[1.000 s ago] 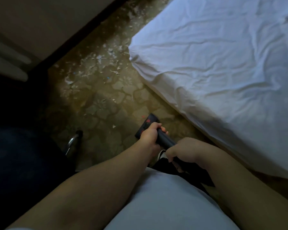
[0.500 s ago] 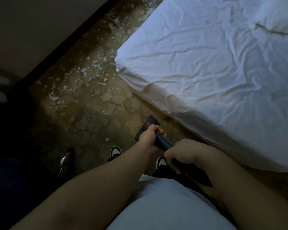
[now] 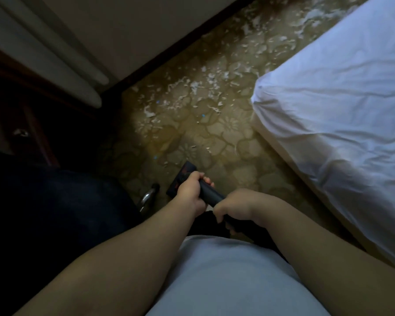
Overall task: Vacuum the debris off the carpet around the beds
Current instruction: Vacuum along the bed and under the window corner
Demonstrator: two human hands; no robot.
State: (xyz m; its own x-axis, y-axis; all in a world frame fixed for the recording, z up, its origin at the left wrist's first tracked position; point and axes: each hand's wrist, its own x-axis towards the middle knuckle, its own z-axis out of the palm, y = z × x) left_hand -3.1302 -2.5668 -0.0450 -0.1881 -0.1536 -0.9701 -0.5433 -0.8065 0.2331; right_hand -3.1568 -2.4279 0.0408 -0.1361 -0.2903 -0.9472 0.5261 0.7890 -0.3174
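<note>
There is one bed (image 3: 340, 110) in view, under one white sheet. One patterned carpet (image 3: 224, 142) covers the floor, and the white scraps (image 3: 149, 112) on it are too many to count. Among them lie three blue specks (image 3: 203, 115). There are two hands, the left hand (image 3: 189, 192) and the right hand (image 3: 236, 207), and each has its grip curled round the one black vacuum tube (image 3: 211, 197). That tube ends in one floor head (image 3: 179, 180). One chrome leg (image 3: 147, 196) shows at the edge of one dark seat (image 3: 55, 213). One dark skirting strip (image 3: 169, 55) runs along the one wall.
</note>
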